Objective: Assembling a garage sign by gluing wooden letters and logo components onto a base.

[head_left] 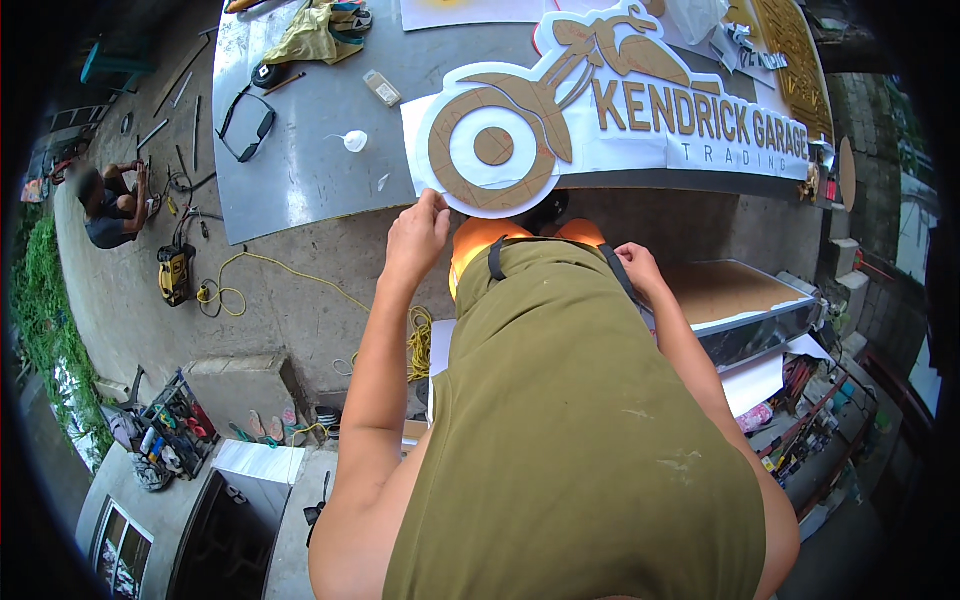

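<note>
A motorcycle-shaped sign [490, 195] with brown raised pieces and a white border lies along the near edge of the metal table. Under its front wheel is a white sheet [412, 130]. My left hand [420, 235] is closed at the near left rim of the wheel, its fingertips pinching the sign's edge. Down by my right hip, my right hand [638, 268] has its fingers bent in beside a black strap [616, 264]. What those fingers hold, if anything, is hidden.
On the table [315, 185] lie dark glasses [250, 125], a small white bottle [354, 141] and a cloth [310, 35]. Yellow cord [290, 268] and a yellow-black machine [175, 274] are on the floor at left, near a crouching person [108, 205]. A brown-topped box [735, 290] stands at right.
</note>
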The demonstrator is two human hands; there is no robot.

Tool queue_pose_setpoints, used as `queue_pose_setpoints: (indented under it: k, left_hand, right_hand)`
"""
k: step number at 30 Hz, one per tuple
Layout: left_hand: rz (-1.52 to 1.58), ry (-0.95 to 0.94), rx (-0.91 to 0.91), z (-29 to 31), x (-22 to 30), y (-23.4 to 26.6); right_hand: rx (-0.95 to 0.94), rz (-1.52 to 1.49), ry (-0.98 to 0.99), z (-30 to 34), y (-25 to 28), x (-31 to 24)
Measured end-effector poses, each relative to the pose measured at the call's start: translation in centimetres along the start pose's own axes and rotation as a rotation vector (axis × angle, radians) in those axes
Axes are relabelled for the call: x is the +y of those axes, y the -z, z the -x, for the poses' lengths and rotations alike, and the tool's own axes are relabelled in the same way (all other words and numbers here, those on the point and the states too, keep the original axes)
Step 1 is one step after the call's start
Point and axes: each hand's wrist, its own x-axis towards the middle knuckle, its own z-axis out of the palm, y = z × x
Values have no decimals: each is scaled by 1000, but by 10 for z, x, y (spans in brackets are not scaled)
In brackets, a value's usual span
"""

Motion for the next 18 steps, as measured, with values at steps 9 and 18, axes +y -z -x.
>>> queue_pose_setpoints:
  k: [9,18]
  left_hand:
    - [50,138,76,-7,-28,9]
    - [145,83,132,-18,-32,-11]
  right_hand:
    - [7,26,33,-1,5,-17]
    - [18,-3,-3,6,3,-20]
